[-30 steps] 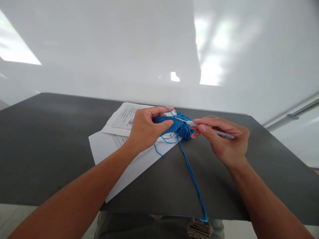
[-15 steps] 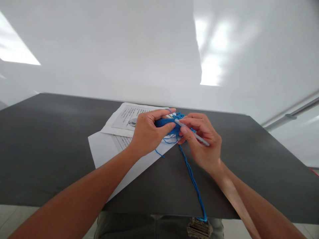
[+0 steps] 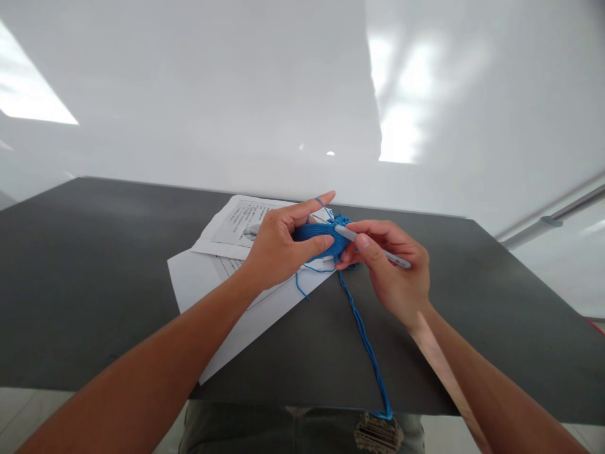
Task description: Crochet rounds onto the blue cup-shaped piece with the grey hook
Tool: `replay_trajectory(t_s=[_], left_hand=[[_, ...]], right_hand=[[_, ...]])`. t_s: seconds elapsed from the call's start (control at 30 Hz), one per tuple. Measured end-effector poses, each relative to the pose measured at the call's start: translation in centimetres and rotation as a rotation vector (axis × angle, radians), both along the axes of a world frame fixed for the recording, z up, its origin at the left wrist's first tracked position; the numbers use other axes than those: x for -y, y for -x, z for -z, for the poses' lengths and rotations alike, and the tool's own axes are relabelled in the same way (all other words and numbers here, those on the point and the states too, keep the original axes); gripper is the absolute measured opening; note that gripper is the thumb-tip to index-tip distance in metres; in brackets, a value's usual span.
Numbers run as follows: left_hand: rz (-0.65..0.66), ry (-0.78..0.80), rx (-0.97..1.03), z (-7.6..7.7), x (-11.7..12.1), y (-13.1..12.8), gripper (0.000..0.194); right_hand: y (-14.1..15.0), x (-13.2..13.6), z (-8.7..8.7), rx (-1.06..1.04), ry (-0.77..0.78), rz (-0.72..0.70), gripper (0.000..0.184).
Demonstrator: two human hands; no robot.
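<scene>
My left hand [image 3: 288, 243] grips a blue crocheted piece [image 3: 316, 237] between thumb and fingers, its index finger stretched out with a strand of blue yarn looped over it. In my right hand [image 3: 390, 261] is a crochet hook [image 3: 396, 258] with a pale grey handle, pinched between thumb and fingers. The hook's front end meets the right side of the blue piece; its tip is hidden in the stitches. A doubled blue yarn [image 3: 363, 328] runs from the work down to a brown cardboard winder [image 3: 378, 434] at the table's front edge.
Printed paper sheets [image 3: 231, 221] lie under and left of my hands on the dark grey table [image 3: 104, 277]. A loose blue yarn end [image 3: 302, 290] trails over the paper. Behind the table stands a white glossy wall [image 3: 227, 94], and a metal rail [image 3: 558, 217] runs at the right.
My right hand has moved slightly right and down with the crochet hook. The left index finger has lifted and straightened, raising the yarn strand.
</scene>
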State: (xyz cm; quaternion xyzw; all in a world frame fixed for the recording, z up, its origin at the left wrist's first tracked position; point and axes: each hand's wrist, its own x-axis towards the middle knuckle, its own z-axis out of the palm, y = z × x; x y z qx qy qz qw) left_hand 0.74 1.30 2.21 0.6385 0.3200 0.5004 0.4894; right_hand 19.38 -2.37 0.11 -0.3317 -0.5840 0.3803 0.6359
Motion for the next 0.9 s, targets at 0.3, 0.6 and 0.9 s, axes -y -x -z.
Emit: replay_trajectory(t_s=[0.3, 0.6, 0.9], left_hand=[[0.136, 0.257, 0.294, 0.3, -0.5, 0.0, 0.058], [0.066, 0.326, 0.323, 0.2, -0.3, -0.5, 0.059], [0.049, 0.434, 0.430, -0.6, 0.1, -0.9, 0.053]], right_hand=[[-0.8, -0.8, -0.1, -0.126, 0.154, -0.117, 0.025], [0.0, 0.1, 0.6, 0.199, -0.198, 0.247, 0.012], [0.3, 0.5, 0.4, 0.584, -0.613, 0.494, 0.026]])
